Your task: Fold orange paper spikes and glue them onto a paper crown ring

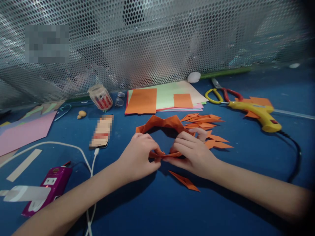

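My left hand [139,154] and my right hand [193,150] meet at the middle of a blue table, both pinching the near ends of an orange folded-paper ring [163,123] that arches away from me. The fingertips press the ring's ends together between the hands. One loose orange folded piece [184,181] lies on the table just under my right wrist. Several more orange folded pieces [205,122] are scattered to the right of the ring.
A stack of coloured paper sheets [163,98] lies behind the ring. Scissors [221,94] and a yellow glue gun [261,114] sit at right, its black cord [296,154] trailing. A phone [101,132], white cable [61,144], tape jar [100,96], pink sheet [23,132] and purple power strip [49,190] are at left. Perforated metal screen [157,42] closes the back.
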Motion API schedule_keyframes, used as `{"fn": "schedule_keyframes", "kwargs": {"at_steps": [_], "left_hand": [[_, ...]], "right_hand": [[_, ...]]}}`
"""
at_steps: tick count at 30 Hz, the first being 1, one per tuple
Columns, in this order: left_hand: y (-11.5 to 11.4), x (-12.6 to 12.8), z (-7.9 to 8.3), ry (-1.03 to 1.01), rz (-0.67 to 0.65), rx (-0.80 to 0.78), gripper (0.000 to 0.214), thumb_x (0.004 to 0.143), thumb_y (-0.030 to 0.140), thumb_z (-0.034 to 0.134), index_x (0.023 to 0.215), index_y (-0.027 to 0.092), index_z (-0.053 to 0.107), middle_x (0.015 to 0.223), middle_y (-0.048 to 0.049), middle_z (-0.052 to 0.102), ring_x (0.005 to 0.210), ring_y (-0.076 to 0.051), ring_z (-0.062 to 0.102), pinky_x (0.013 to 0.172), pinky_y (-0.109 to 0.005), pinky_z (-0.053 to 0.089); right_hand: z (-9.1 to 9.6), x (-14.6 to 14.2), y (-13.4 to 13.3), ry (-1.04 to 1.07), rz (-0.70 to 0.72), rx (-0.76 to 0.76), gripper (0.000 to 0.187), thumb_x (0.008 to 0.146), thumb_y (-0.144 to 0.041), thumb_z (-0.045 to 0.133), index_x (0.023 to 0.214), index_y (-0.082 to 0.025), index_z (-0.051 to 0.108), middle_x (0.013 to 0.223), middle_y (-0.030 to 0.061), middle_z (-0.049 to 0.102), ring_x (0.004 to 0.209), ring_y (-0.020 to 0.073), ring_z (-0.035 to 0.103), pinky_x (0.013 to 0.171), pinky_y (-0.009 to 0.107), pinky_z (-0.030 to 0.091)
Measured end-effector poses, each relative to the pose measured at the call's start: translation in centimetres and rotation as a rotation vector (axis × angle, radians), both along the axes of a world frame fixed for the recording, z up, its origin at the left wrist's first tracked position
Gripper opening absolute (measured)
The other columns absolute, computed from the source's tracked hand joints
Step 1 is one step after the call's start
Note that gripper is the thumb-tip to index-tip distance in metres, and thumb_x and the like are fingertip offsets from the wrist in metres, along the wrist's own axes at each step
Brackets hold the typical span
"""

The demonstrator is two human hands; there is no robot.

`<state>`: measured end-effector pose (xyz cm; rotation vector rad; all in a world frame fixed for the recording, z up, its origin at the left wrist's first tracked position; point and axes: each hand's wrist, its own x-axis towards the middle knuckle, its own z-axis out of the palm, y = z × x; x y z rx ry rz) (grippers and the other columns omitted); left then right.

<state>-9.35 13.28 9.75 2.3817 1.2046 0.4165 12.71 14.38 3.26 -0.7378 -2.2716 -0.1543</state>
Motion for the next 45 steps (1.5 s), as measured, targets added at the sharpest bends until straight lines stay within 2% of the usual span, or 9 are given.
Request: {"fn": "schedule_keyframes", "kwargs": {"at_steps": [10, 22, 33, 45], "left_hand": [[0.15, -0.05, -0.04, -0.046, 0.025, -0.033, 0.016, 0.074, 0.004, 0.072, 0.070, 0.019, 0.066, 0.077, -0.0024, 0.076, 0.086, -0.023, 0.069, 0.085, -0.037, 0.049], [0.36, -0.06, 0.07, -0.071, 0.049, -0.070, 0.017, 0.074, 0.002, 0.072, 0.069, 0.018, 0.068, 0.075, -0.0025, 0.076, 0.082, -0.022, 0.069, 0.085, -0.037, 0.050], [0.23, -0.17, -0.01, -0.100, 0.057, -0.072, 0.018, 0.074, 0.003, 0.073, 0.067, 0.020, 0.069, 0.074, -0.0020, 0.077, 0.082, -0.022, 0.069, 0.083, -0.037, 0.052], [0.16, -0.21, 0.03, -0.140, 0.067, -0.078, 0.020, 0.073, 0.001, 0.074, 0.068, 0.020, 0.073, 0.077, -0.0018, 0.079, 0.083, -0.022, 0.071, 0.083, -0.035, 0.056]], "right_hand": [[0.10, 0.07, -0.02, 0.002, -0.001, -0.013, 0.040, 0.112, -0.043, 0.054, 0.078, -0.022, 0.057, 0.069, -0.0025, 0.067, 0.072, 0.0162, 0.055, 0.089, 0.041, 0.029], [0.14, -0.07, 0.03, 0.017, 0.001, -0.009, 0.044, 0.114, -0.047, 0.048, 0.079, -0.022, 0.056, 0.068, -0.0030, 0.063, 0.072, 0.0155, 0.057, 0.090, 0.041, 0.028], [-0.05, 0.10, -0.07, 0.010, -0.002, -0.024, 0.038, 0.110, -0.043, 0.059, 0.079, -0.022, 0.058, 0.070, -0.0035, 0.065, 0.073, 0.0156, 0.057, 0.089, 0.041, 0.029], [-0.06, -0.01, -0.06, 0.014, 0.001, -0.023, 0.041, 0.113, -0.045, 0.053, 0.079, -0.022, 0.056, 0.069, -0.0034, 0.065, 0.073, 0.0156, 0.058, 0.090, 0.041, 0.029]]}}
